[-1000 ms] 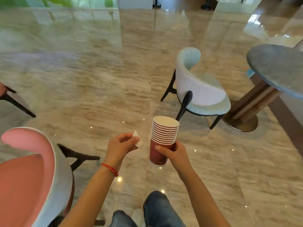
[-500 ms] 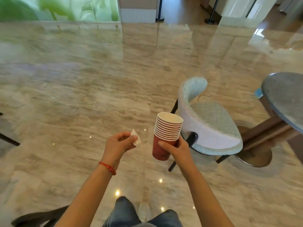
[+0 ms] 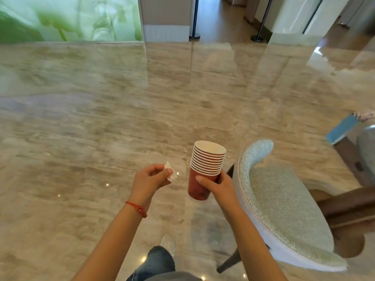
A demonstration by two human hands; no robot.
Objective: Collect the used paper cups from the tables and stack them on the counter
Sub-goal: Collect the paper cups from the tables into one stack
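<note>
A stack of several red paper cups (image 3: 205,169) with white rims is held upright in front of me. My right hand (image 3: 219,185) grips the lowest cup from the right side. To the left, apart from the cups, my left hand (image 3: 149,180) pinches a small crumpled white tissue (image 3: 170,173) between its fingers. A red string bracelet is on my left wrist. No counter is in view.
A pale green upholstered chair (image 3: 284,209) stands close on my right, beside my right arm. A round table's edge (image 3: 367,142) and its wooden base (image 3: 349,211) are at the far right. Polished marble floor (image 3: 121,118) stretches ahead toward a green wall panel and stanchion posts.
I have walked forward: the green chair and table slid closer and to the right, and the pink chair on the left left the view. Both hands keep their holds.
</note>
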